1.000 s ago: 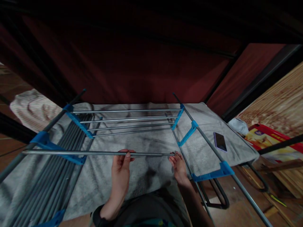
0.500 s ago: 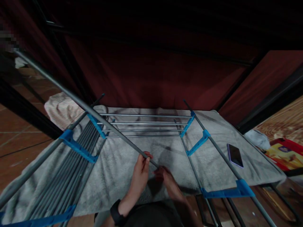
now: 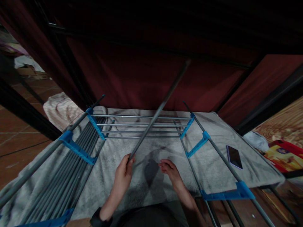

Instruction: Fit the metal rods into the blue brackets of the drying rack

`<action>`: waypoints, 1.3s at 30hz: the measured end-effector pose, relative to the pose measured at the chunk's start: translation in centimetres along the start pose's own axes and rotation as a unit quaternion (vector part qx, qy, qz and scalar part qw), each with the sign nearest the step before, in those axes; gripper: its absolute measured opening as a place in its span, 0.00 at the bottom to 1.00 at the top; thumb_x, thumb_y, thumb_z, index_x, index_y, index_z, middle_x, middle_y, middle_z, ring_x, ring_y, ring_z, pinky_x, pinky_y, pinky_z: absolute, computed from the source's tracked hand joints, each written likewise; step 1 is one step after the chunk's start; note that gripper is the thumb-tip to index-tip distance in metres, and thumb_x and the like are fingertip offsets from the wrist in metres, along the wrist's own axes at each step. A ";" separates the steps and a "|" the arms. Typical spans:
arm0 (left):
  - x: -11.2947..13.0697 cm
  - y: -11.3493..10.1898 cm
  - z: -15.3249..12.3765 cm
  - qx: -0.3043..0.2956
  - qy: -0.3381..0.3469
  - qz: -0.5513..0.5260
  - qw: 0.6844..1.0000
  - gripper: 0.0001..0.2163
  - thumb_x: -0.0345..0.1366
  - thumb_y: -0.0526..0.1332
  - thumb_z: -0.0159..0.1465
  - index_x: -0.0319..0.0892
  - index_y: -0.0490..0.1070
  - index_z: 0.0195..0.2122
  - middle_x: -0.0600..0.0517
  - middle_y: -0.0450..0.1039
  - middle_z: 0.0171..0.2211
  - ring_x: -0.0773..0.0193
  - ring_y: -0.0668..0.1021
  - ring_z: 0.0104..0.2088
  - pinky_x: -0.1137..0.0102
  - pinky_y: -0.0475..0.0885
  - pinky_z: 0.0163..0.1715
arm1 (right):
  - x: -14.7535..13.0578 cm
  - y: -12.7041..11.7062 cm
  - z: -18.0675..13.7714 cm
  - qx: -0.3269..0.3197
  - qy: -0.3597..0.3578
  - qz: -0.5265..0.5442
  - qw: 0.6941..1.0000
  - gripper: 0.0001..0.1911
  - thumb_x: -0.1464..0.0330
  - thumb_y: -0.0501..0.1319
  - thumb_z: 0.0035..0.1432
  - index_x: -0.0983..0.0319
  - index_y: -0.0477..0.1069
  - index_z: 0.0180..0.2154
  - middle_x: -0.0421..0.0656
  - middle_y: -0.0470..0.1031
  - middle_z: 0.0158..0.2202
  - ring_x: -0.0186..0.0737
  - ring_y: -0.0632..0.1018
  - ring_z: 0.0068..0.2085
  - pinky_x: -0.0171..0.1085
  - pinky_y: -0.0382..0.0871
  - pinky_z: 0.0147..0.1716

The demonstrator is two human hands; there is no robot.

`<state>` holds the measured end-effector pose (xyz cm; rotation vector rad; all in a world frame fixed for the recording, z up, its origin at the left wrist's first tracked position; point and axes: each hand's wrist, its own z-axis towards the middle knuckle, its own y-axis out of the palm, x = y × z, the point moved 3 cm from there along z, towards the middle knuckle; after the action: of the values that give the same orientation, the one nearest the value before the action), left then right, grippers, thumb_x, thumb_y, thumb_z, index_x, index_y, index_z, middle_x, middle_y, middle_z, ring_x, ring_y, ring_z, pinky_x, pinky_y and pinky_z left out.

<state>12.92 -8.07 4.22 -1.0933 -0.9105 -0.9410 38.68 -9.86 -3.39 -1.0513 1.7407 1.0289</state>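
Note:
My left hand [image 3: 123,174] is closed around the lower end of a grey metal rod [image 3: 155,117]. The rod slants up and to the right, its far end raised in front of the dark red cloth. My right hand [image 3: 171,172] hovers apart from the rod, empty, its fingers loosely bent. Around both hands stands a partly built rack of grey tubes with blue plastic brackets [image 3: 78,148]. Several thin crossbars [image 3: 142,125] join its two sides at the far end.
A grey blanket [image 3: 151,149] covers the surface beneath the rack. Several loose grey rods [image 3: 63,176] lie at the left. A phone [image 3: 234,157] rests on the right, near a red and yellow package [image 3: 284,154]. Dark red cloth [image 3: 132,78] hangs behind.
The rod has swung from pointing up-left to pointing up-right. My right hand has let go of it and moved slightly right, while my left hand has shifted left with it.

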 end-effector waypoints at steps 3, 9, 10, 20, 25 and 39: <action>-1.5 -1.1 -0.2 0.001 -0.008 0.036 0.999 0.15 0.51 0.58 0.68 0.47 0.76 0.44 0.46 0.83 0.39 0.49 0.85 0.42 0.57 0.80 0.46 | -2.2 -0.1 0.4 0.010 -0.031 0.012 0.999 0.22 0.52 0.78 0.43 0.57 0.82 0.36 0.46 0.86 0.34 0.43 0.81 0.33 0.40 0.75 0.34; -3.2 -2.6 -0.1 0.010 0.016 0.096 0.995 0.14 0.50 0.60 0.65 0.47 0.77 0.42 0.44 0.85 0.39 0.46 0.86 0.43 0.55 0.80 0.48 | -5.4 0.7 0.9 0.008 -0.084 0.037 0.996 0.24 0.52 0.77 0.46 0.57 0.81 0.42 0.44 0.86 0.37 0.42 0.82 0.35 0.40 0.77 0.36; -3.4 -2.7 0.1 0.007 0.024 0.107 0.994 0.14 0.50 0.60 0.65 0.47 0.77 0.42 0.44 0.85 0.39 0.45 0.86 0.43 0.55 0.80 0.48 | -5.8 0.8 1.0 0.006 -0.093 0.044 0.995 0.24 0.52 0.77 0.47 0.57 0.81 0.43 0.44 0.86 0.37 0.42 0.82 0.35 0.40 0.77 0.36; -6.0 -4.5 0.3 -0.028 0.040 0.170 0.984 0.14 0.48 0.60 0.61 0.49 0.81 0.40 0.45 0.87 0.36 0.45 0.87 0.39 0.56 0.81 0.43 | -9.2 1.9 1.6 -0.014 -0.087 0.155 0.984 0.23 0.62 0.76 0.47 0.57 0.77 0.45 0.43 0.86 0.39 0.44 0.85 0.40 0.44 0.80 0.44; -7.3 -4.9 0.4 -0.031 0.048 0.195 0.979 0.14 0.48 0.59 0.61 0.49 0.81 0.39 0.45 0.87 0.37 0.45 0.87 0.39 0.57 0.81 0.42 | -8.9 1.2 2.7 0.009 -0.073 0.181 0.981 0.20 0.62 0.77 0.47 0.57 0.76 0.42 0.40 0.85 0.36 0.43 0.85 0.37 0.45 0.81 0.43; -10.9 -7.3 0.9 -0.062 0.057 0.311 0.947 0.17 0.48 0.56 0.63 0.50 0.83 0.41 0.44 0.87 0.42 0.42 0.86 0.43 0.53 0.79 0.47 | -3.6 -1.7 4.9 0.077 -0.063 0.176 0.979 0.16 0.58 0.77 0.49 0.55 0.78 0.37 0.43 0.85 0.38 0.45 0.84 0.41 0.46 0.82 0.47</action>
<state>2.34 -6.87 -3.50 -1.3121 -0.3666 -0.5282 42.46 -5.00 -1.95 -0.5802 1.9072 1.1273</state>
